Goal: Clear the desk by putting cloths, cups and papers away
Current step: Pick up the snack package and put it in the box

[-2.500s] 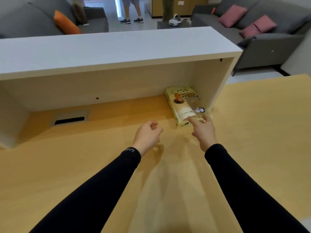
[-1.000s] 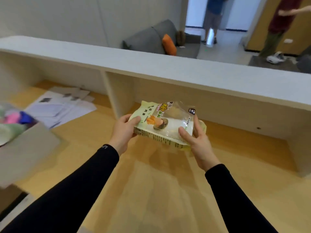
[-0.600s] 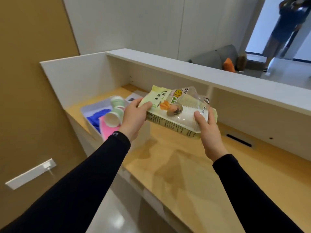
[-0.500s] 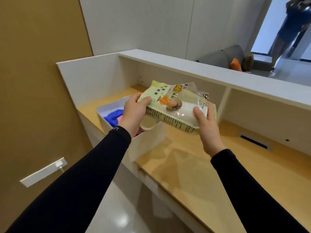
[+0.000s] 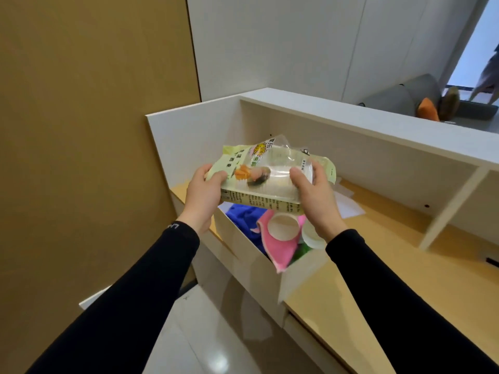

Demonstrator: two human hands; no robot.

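The green packet is held by both ends — left hand and right hand each clamped on it — directly above the white box of cloths and cups. The put-away step is judged under way; lowering and release are called for next.

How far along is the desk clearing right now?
Done: blue cloth, pink cloth and a cup already lie in the bin. In hand: left hand and right hand hold a packet above the bin, not yet dropped. Left: papers on the desk behind it.
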